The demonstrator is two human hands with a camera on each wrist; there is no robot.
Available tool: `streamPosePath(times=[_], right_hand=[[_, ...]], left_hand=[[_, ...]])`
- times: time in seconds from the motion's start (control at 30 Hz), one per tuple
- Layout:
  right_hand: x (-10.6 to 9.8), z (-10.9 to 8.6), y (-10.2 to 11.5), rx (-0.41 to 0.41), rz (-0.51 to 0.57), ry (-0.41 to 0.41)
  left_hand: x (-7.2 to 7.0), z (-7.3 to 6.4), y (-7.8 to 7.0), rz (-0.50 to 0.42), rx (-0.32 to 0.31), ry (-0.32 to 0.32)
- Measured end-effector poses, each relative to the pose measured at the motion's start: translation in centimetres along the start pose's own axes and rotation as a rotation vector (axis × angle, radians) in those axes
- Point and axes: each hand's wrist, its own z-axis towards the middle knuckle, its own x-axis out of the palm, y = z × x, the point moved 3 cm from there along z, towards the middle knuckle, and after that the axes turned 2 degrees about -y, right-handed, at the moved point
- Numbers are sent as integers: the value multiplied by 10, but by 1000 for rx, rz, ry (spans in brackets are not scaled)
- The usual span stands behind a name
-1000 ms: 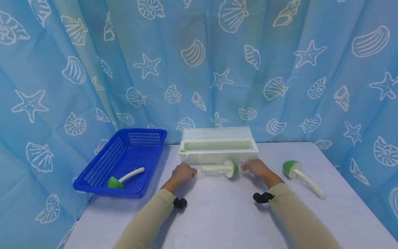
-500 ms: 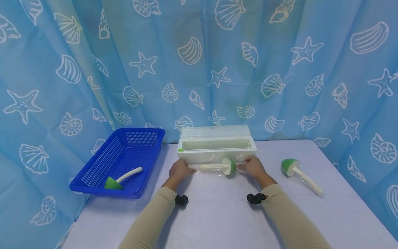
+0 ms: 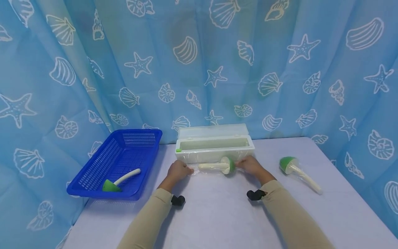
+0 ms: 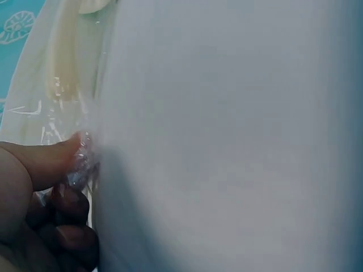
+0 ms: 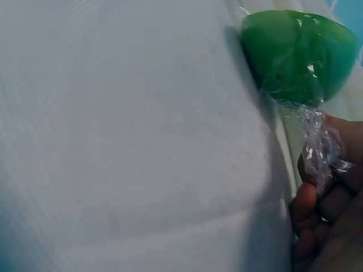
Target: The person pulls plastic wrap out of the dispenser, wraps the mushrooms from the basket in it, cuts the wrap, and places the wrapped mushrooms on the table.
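A ladle [image 3: 229,165] with a green bowl and a whitish handle lies on its side in front of a long white box [image 3: 214,154], wrapped in clear plastic film [image 5: 319,144]. My left hand [image 3: 179,171] pinches the bunched film past the handle's end; the left wrist view shows thumb and curled fingers on it. At the bowl end, my right hand [image 3: 250,165] grips a twisted gather of film, just off the green bowl [image 5: 298,54] in the right wrist view. The box's translucent lid [image 3: 212,130] stands raised. A small green piece [image 3: 178,150] sits at its left corner.
At the left, a blue plastic basket [image 3: 72,188] contains another green-and-white ladle [image 3: 111,186]. A third ladle [image 3: 289,165], in clear film, lies on the white-covered table [image 3: 224,214] at the right. A blue curtain [image 3: 192,69] hangs behind.
The right hand has moved inward to the bowl end and now pinches the film there. The left hand keeps its place at the handle end. The head view has shifted slightly.
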Motion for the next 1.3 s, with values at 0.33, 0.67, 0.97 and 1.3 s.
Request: streamPosePath(times=[0.33, 0.67, 0.97, 1.3], right_hand=[[11, -4, 5, 60, -155, -23], [-6, -3, -4, 39, 62, 73], [-25, -8, 0, 119, 164, 107], [-54, -4, 26, 22, -21, -282]], left_hand=[[1, 4, -1, 52, -45, 6], [-3, -5, 13, -57, 56, 39], [-13, -8, 18, -135, 146, 168], [-27, 5, 28, -194, 78, 13]])
